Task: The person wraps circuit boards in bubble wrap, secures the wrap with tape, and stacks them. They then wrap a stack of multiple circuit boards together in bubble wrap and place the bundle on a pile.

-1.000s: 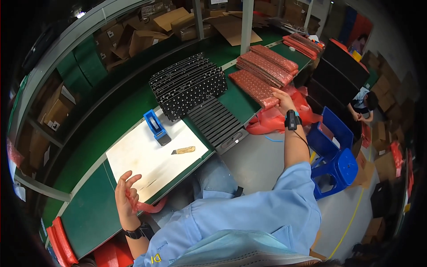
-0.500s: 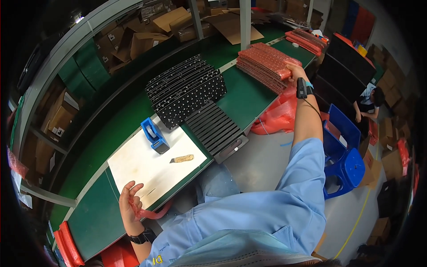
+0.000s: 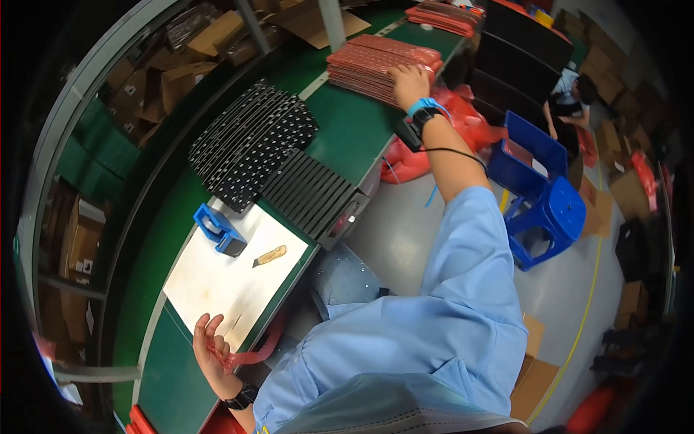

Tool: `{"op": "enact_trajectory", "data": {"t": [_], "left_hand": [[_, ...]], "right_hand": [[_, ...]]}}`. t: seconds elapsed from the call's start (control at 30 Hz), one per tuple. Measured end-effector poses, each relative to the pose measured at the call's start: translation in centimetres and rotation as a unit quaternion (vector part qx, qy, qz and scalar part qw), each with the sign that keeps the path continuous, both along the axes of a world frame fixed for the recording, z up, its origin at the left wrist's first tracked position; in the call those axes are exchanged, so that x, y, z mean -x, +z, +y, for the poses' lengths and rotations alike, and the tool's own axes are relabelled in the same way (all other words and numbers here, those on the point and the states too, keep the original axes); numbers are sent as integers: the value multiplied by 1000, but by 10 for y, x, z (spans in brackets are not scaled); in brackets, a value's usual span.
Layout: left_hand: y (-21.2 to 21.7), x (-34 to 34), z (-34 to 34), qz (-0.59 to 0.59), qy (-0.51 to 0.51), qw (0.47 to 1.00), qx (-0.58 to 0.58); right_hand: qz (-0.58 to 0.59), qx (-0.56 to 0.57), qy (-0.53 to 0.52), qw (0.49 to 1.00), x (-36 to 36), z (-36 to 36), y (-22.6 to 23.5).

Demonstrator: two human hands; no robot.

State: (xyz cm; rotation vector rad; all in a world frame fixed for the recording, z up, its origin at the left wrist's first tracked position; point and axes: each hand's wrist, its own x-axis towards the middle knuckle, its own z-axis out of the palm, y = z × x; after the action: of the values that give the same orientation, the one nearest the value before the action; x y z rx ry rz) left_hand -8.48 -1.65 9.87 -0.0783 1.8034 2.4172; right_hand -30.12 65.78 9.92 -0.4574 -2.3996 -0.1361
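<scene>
Left hand: The red plastic strip (image 3: 254, 356) is held in the left hand (image 3: 212, 354) by the curled lower fingers, while the upper fingers are left loosely raised; the strip's loose length is draped to the right, past the bench edge.
White board: The white board (image 3: 206, 289) is laid on the green bench (image 3: 347, 130), just beyond the left hand.
Knife: A tan-handled knife (image 3: 271, 255) is laid flat on the board, its dark blade pointed toward the lower left.
Dispenser: A blue tape dispenser (image 3: 219, 229) is stood near the board's far edge.
Slotted unit: A black slotted unit (image 3: 311, 189) is set just beside the board.
Black panels: A row of black panels (image 3: 253, 137) (the nearest marked with pale dots) is stood beyond the dispenser.
Right hand: The right hand (image 3: 412, 83) is placed on the near right end of the red bubble-wrapped stack (image 3: 372, 61), fingers spread over its top; whether any pack is gripped cannot be told.
Right flank: A blue stool (image 3: 562, 210) is stood on the floor.
Far end: A second red stack (image 3: 441, 19) is placed farther along the bench.
Background: A co-worker (image 3: 569, 98) is seen beyond the stool, bent forward.
</scene>
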Motion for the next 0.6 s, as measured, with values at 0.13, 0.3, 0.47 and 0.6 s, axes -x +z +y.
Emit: {"op": "enact_trajectory", "data": {"t": [0.13, 0.3, 0.47, 0.6], "left_hand": [[-2, -3, -8, -22, 28, 999, -27], [-7, 6, -25, -6, -44, 995, -88], [19, -11, 3, 31, -46, 969, -240], [10, -18, -17, 69, 12, 979, -192]], "right_hand": [[177, 18, 63, 982, -5, -37, 30], [307, 494, 654, 484, -135, -190, 146], [73, 450, 878, 144, -204, -279, 169], [-63, 499, 864, 27, -194, -286, 146]]}}
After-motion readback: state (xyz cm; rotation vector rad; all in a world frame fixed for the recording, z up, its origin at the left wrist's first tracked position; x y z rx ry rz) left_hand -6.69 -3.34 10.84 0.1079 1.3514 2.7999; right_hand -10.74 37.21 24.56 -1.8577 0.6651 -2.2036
